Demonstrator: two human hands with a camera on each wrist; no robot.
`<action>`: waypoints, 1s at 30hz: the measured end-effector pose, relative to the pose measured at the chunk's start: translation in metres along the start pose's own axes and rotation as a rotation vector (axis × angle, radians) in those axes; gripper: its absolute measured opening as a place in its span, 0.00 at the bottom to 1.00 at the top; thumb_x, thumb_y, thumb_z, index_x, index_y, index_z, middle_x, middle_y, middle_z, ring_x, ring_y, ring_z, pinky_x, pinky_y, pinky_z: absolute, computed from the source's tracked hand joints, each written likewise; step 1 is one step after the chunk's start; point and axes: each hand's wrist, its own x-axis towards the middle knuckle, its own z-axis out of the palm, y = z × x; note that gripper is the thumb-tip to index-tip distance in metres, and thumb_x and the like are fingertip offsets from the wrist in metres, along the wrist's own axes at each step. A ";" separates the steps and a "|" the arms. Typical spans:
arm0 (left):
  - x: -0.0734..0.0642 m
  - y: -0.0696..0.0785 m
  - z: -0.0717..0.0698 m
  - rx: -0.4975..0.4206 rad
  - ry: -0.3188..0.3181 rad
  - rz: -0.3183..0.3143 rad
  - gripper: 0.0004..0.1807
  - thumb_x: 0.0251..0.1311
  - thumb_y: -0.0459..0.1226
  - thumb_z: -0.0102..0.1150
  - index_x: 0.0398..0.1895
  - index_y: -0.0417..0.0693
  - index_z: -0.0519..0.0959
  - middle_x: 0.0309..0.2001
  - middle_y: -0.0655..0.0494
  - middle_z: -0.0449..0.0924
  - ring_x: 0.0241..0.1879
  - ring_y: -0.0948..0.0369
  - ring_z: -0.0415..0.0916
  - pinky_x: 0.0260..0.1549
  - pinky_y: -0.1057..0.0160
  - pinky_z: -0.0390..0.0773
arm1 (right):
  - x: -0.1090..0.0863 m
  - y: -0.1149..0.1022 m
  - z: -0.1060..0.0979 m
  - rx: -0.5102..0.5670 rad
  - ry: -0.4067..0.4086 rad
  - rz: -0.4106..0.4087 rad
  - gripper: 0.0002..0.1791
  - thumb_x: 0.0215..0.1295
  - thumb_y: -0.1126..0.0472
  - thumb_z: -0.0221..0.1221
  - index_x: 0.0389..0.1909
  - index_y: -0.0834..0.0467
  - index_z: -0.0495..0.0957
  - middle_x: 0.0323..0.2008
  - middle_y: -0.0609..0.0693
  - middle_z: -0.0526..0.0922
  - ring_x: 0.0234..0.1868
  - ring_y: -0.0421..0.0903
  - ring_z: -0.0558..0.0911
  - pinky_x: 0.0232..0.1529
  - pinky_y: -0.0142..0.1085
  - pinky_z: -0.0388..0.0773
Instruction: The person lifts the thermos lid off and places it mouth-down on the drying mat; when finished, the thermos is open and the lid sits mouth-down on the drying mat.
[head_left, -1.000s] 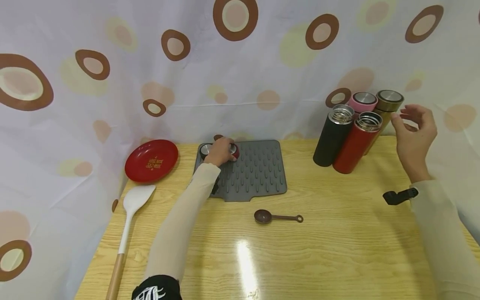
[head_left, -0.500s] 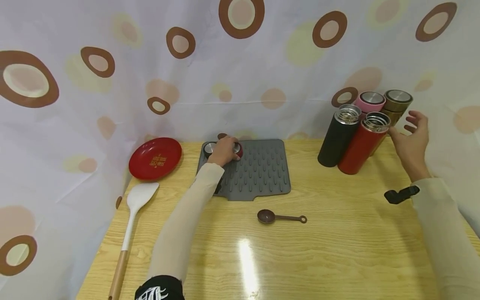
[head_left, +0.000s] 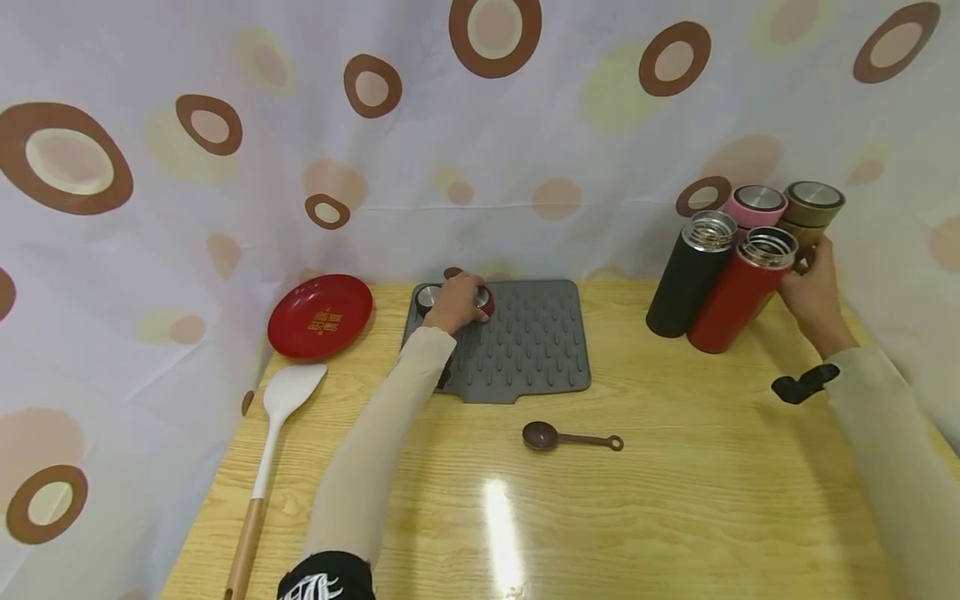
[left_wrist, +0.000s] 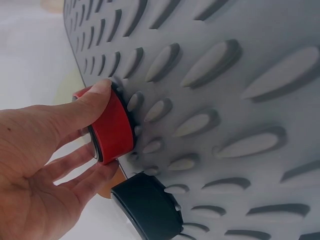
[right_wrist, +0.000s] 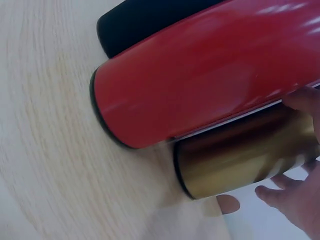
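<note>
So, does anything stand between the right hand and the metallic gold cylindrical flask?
Nothing visible stands between the right hand and the metallic gold cylindrical flask: thumb and fingers are on opposite sides of it. The glossy red cylindrical flask stands close alongside, on the thumb's side, probably leaving little room there.

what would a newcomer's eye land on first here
Likely the tall, glossy red flask, lidless at right, with the right hand at the gold metallic flask behind it. Next, the round glossy red plate at back left. Between them, the left hand grips a red cylindrical lid on the gray ridged mat.
</note>
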 end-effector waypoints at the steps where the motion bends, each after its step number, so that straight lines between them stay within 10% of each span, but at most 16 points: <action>1: 0.000 0.000 0.000 0.001 0.000 0.001 0.34 0.60 0.36 0.77 0.69 0.40 0.76 0.64 0.41 0.77 0.64 0.46 0.76 0.63 0.50 0.79 | 0.000 0.002 -0.001 -0.035 0.014 -0.005 0.31 0.68 0.69 0.57 0.66 0.43 0.60 0.51 0.35 0.67 0.50 0.34 0.72 0.40 0.13 0.71; 7: 0.001 0.003 0.000 0.015 0.007 0.007 0.34 0.60 0.36 0.77 0.69 0.41 0.76 0.64 0.42 0.77 0.63 0.48 0.76 0.63 0.51 0.78 | 0.001 0.010 -0.009 -0.221 0.157 0.041 0.31 0.66 0.63 0.62 0.68 0.39 0.66 0.48 0.29 0.70 0.43 0.27 0.73 0.40 0.14 0.71; 17: 0.002 0.004 -0.001 0.017 0.018 0.022 0.33 0.60 0.36 0.76 0.68 0.40 0.77 0.63 0.42 0.78 0.62 0.47 0.77 0.62 0.51 0.79 | -0.017 0.009 -0.012 -0.213 0.290 0.034 0.38 0.64 0.57 0.69 0.74 0.44 0.66 0.53 0.30 0.68 0.46 0.29 0.72 0.50 0.22 0.69; 30: -0.001 0.003 0.001 0.047 0.012 0.001 0.35 0.62 0.37 0.75 0.72 0.42 0.75 0.65 0.42 0.76 0.64 0.47 0.77 0.62 0.51 0.79 | -0.052 -0.052 -0.007 -0.181 0.417 -0.220 0.41 0.60 0.58 0.70 0.73 0.47 0.64 0.61 0.37 0.65 0.58 0.32 0.66 0.60 0.30 0.63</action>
